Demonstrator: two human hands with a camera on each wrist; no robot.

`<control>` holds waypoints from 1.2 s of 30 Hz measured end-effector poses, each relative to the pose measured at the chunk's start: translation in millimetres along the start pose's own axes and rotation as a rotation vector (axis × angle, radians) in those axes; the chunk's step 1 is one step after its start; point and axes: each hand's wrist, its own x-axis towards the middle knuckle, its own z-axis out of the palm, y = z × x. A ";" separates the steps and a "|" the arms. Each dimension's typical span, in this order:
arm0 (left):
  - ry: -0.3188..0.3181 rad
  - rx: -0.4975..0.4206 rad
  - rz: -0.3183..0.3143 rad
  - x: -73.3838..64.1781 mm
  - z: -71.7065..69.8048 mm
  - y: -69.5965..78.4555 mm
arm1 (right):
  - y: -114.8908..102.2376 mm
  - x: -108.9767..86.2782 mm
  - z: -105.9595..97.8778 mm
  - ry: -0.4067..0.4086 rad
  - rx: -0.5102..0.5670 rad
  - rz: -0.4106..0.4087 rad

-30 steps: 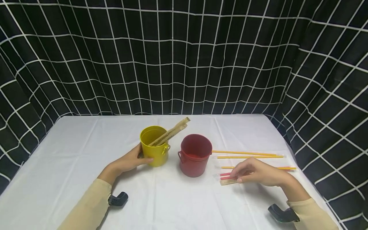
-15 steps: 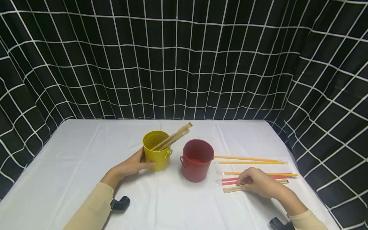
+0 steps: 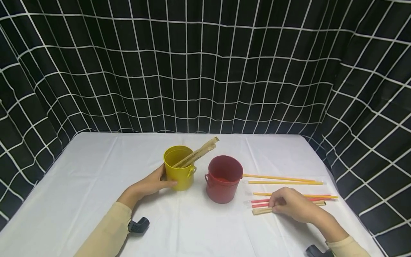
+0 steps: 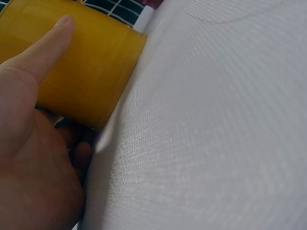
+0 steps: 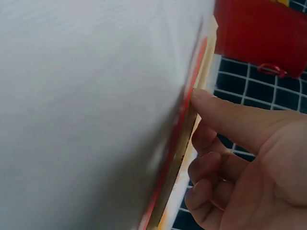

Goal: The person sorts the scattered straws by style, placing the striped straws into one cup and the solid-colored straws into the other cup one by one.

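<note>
My left hand (image 3: 147, 187) grips the side of a yellow bucket (image 3: 180, 180), thumb across its front and fingers behind. Two paper-wrapped straws (image 3: 197, 154) lean out of that bucket towards the right. On the right of the table, my right hand (image 3: 297, 207) pinches a paper-wrapped straw (image 3: 261, 211) between thumb and fingers, with the straw lying close along the cloth. Its middle is hidden under the hand. Just beyond it lie pink straws (image 3: 260, 205) in clear wrappers, partly covered by the fingers.
Between the hands stands a red bucket (image 3: 223, 191), its handle folded down. Several yellow straws (image 3: 285, 182) lie to its right, and one crosses the pink straws. A black curtain with white grid lines (image 3: 205, 71) surrounds the white-clothed table (image 3: 205, 235).
My right hand has shifted slightly right and nearer along the paper-wrapped straw, uncovering more of the pink straws. The left hand keeps its hold on the yellow bucket. The head view has shifted slightly.
</note>
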 end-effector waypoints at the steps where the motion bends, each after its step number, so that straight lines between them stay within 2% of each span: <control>1: -0.003 -0.001 0.002 0.4 0.1 0.3 | -1.2 -0.1 -1.6 0.008 -0.002 -0.003; 9: 0.004 0.009 0.006 1.0 -1.3 -1.3 | -9.8 2.9 -23.7 0.086 0.058 -0.158; 16: 0.002 0.009 0.012 3.2 -2.7 -3.5 | -16.4 9.9 -46.8 0.122 0.089 -0.143; 22: -0.001 0.007 0.024 1.7 -1.9 -3.0 | -25.7 13.9 -65.8 0.162 0.191 -0.091; 25: 0.002 -0.003 0.026 0.4 -1.3 -4.4 | -29.0 15.3 -74.2 0.177 0.244 -0.099; 32: 0.004 -0.001 0.017 0.1 -0.7 -2.5 | -29.7 19.2 -78.7 0.197 0.404 -0.155; 36: 0.006 0.021 0.010 0.9 -1.6 -0.9 | -28.7 20.7 -76.6 0.213 0.471 -0.150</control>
